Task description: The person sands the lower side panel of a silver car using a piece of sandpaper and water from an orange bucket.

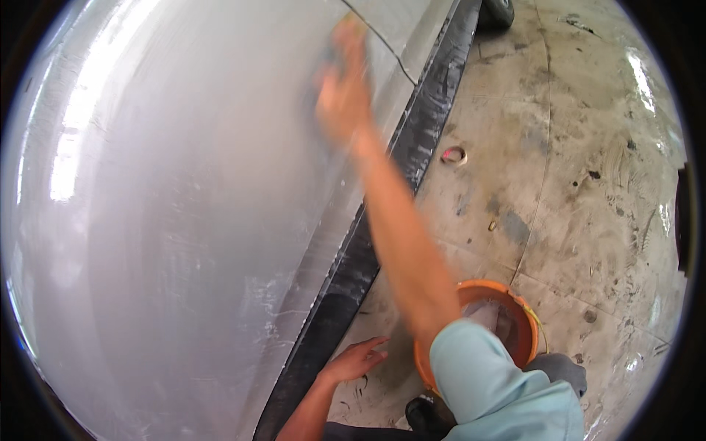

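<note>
My right arm stretches up across a large grey vehicle body panel that looks wet, with whitish streaks. My right hand lies against the panel near a dark curved seam and is smeared by motion. A dark edge and a yellowish patch show at its fingers, which seem closed over something I cannot make out. Lower down, my left hand is beside the black lower trim with its fingers apart and nothing in them.
An orange bucket with cloudy liquid stands on the stained concrete floor, partly hidden by my right arm. A small round reddish object lies near the trim. Part of a tyre shows at the top.
</note>
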Motion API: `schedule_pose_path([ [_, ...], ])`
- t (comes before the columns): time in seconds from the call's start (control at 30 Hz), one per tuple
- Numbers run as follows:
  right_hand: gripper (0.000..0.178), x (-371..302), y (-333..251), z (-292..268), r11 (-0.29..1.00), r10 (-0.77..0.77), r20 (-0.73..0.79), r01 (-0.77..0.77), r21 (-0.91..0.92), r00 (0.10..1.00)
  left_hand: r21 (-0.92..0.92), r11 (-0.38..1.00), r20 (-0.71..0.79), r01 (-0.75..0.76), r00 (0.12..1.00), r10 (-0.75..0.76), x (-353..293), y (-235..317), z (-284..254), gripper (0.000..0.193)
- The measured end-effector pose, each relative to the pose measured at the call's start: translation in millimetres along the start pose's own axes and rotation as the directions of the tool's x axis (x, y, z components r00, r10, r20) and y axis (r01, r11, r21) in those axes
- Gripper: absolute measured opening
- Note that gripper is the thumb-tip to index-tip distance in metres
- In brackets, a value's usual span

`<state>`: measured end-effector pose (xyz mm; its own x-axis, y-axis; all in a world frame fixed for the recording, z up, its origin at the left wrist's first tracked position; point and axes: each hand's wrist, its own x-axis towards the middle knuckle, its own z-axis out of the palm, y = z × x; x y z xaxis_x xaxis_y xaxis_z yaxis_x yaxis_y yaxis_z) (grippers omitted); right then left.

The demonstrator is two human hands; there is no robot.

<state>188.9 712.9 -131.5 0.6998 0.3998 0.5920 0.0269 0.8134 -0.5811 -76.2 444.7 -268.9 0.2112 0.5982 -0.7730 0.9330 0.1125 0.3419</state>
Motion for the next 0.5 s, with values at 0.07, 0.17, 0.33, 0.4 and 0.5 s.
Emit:
schedule_pose_path([
  [0.07, 0.072, -92.8, -60.8, 26.1, 0.866, -0.137, 0.073, 0.083, 0.493, 0.988, 0.095, 0.973, -0.13, -0.208, 0.967, 0.22, 13.5, -7.5, 5.5, 0.049],
  [0.17, 0.076, -48.9, -45.5, 5.8, 0.953, -0.247, 0.203, 0.199, 0.229, 0.947, 0.053, 0.99, -0.088, -0.132, 0.987, 0.136, -6.5, 13.2, 1.3, 0.048],
  [0.33, 0.075, 30.7, 3.7, -17.8, 0.992, -0.06, 0.089, 0.07, -0.108, 0.994, 0.065, 0.989, -0.043, -0.131, 0.99, 0.134, 1.5, 20.0, 1.2, 0.048],
  [0.4, 0.075, -47.9, -27.5, 11.9, 0.986, -0.125, 0.161, 0.14, -0.085, 0.979, -0.01, 0.992, -0.093, -0.124, 0.988, 0.123, -10.6, 13.6, 3.2, 0.048],
  [0.5, 0.075, -69.7, -50.1, -2.3, 0.975, -0.219, 0.34, 0.217, 0.046, 0.915, -0.025, 0.99, -0.132, -0.14, 0.982, 0.136, -23.1, 10.9, 1.0, 0.048],
])
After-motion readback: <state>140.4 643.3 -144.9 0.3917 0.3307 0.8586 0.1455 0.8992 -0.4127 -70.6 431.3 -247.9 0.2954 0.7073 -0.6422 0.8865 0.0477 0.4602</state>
